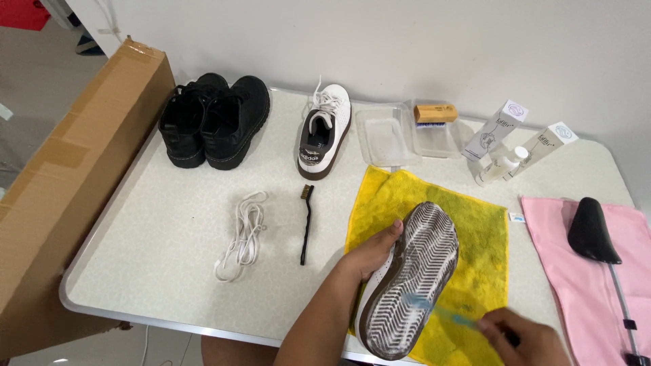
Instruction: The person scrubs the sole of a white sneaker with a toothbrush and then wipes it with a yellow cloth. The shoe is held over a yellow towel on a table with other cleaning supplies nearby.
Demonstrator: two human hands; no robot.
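A person's two hands work at the lower centre of the frame, over a pale desk. The left hand is closed around the side of a white shoe, holding it sole up above a yellow cloth. The right hand, at the bottom right, is closed on a thin blue brush, blurred with motion, its head touching the brown, ridged sole near the heel.

To scrub well, it seems wise to keep the shoe steady, follow the grooves, and stay over the cloth so dirt lands there.

Left of the cloth lie a small black brush and loose white laces. In the upper part of the frame stand black boots, the matching white shoe, a clear tray, a wooden brush and two white boxes. At right, a black shoe tree rests on a pink cloth. A cardboard box fills the left edge.
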